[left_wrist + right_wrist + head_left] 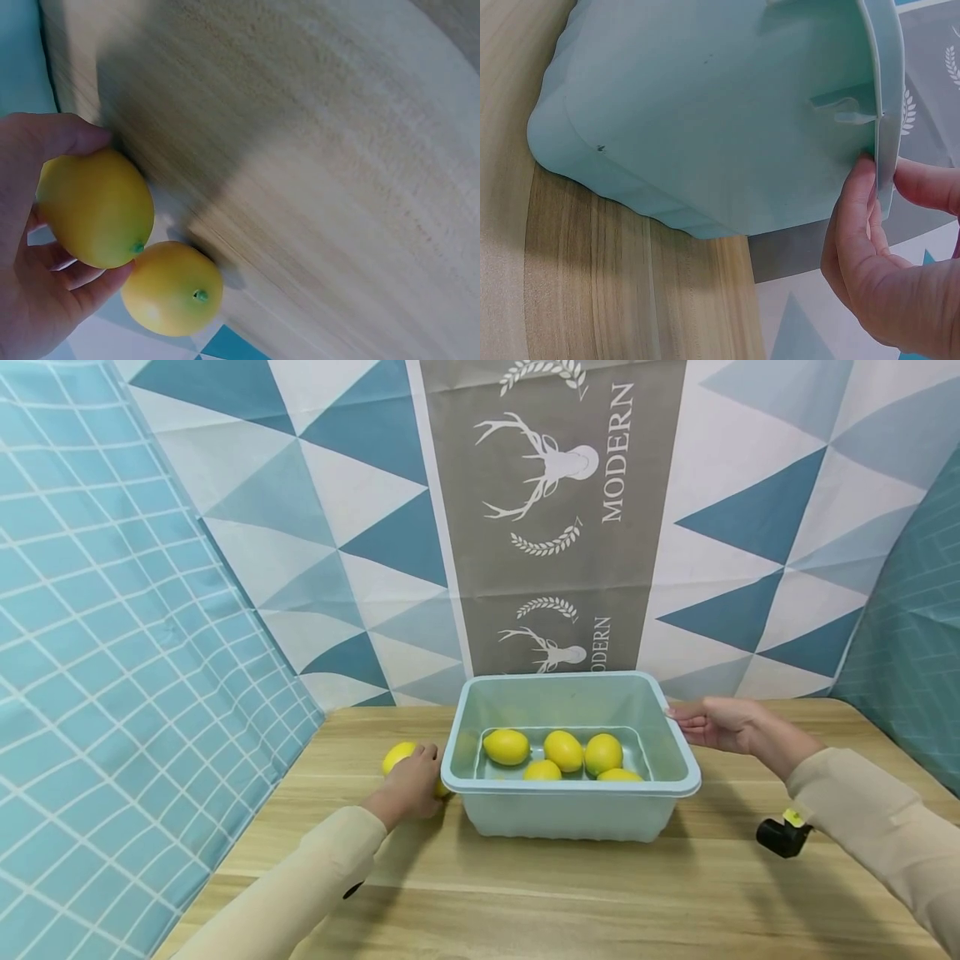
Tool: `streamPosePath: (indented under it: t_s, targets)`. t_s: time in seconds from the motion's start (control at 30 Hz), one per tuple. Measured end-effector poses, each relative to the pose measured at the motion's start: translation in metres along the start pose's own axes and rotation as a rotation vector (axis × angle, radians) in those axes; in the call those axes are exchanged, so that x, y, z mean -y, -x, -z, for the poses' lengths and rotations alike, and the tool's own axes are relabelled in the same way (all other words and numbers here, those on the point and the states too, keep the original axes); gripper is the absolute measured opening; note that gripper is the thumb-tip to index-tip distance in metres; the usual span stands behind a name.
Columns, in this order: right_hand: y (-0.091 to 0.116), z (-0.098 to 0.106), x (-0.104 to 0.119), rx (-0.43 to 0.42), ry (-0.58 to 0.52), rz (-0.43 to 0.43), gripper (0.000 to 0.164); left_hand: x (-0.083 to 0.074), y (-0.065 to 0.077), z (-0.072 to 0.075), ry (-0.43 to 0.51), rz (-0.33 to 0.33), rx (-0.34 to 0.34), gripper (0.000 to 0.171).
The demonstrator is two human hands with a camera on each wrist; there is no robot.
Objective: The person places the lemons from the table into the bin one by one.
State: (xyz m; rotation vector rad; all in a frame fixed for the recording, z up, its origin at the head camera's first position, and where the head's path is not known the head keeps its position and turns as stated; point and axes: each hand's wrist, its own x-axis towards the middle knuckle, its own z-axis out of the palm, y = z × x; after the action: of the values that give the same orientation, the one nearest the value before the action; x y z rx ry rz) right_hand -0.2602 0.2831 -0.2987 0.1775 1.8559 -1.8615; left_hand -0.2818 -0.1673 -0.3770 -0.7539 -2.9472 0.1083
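Note:
A pale blue-green plastic bin [562,817] stands on the wooden table with several yellow lemons [562,751] inside. Left of it, my left hand [412,783] grips a lemon [97,210], thumb on one side and fingers on the other. A second lemon [172,289] lies on the table right beside the held one; the head view shows this loose lemon [398,755] just beyond the hand. On the bin's other side, my right hand [723,725] pinches the rim [886,142] between thumb and fingers, the fingers lying under the lip against the outer wall.
Patterned cloth [540,527] hangs behind the wooden table [525,902]. Blue checked cloth [112,652] borders the left side, darker teal cloth [907,635] the right. A small black object [782,837] with a yellow part shows beside the right sleeve.

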Motion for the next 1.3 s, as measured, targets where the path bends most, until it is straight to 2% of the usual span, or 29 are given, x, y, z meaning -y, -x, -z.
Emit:
streamPosePath:
  t_s: [0.37,0.73,0.97,1.3]
  targets:
    - [0.001,0.0,0.0,0.013,-0.017,0.003,0.013,0.001,0.005,0.005,0.013,-0.01,-0.043,0.055]
    - [0.003,0.0,-0.001,0.02,-0.032,0.005,0.014,0.001,0.011,0.01,0.014,-0.046,-0.043,0.061]
    - [0.002,0.0,0.001,-0.006,-0.039,-0.001,0.017,0.002,0.014,0.013,0.049,-0.035,-0.078,0.051]
    - [0.002,-0.003,0.001,-0.014,-0.056,0.006,0.019,0.008,0.019,0.014,0.051,-0.082,-0.118,0.048]
